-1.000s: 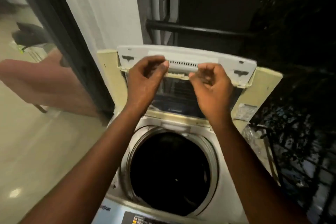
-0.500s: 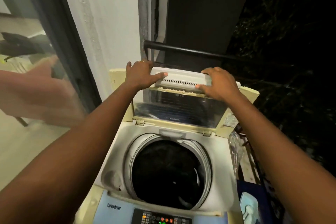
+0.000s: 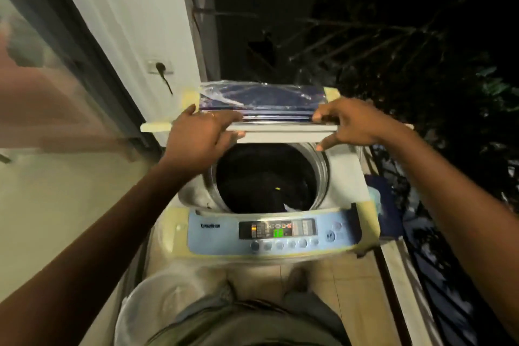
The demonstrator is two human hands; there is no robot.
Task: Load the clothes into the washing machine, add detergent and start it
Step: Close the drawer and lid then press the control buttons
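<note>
Gripping at left: left hand (image 3: 196,137), fingers curled over the near edge of the folded lid (image 3: 280,130); right hand (image 3: 354,126) clasps the opposite end, both likely guiding the hinged panel evenly. Below, the washing machine (image 3: 348,177): off-white top-loader, yellowed trim; dark clothes (image 3: 266,185) lie inside its open drum (image 3: 321,171); control panel (image 3: 213,236) lit, green digits.

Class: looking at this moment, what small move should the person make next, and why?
Probably lower the lid flat over the drum: the left hand and right hand grip its front edge, dark clothes lie inside, and the control panel is lit.
</note>
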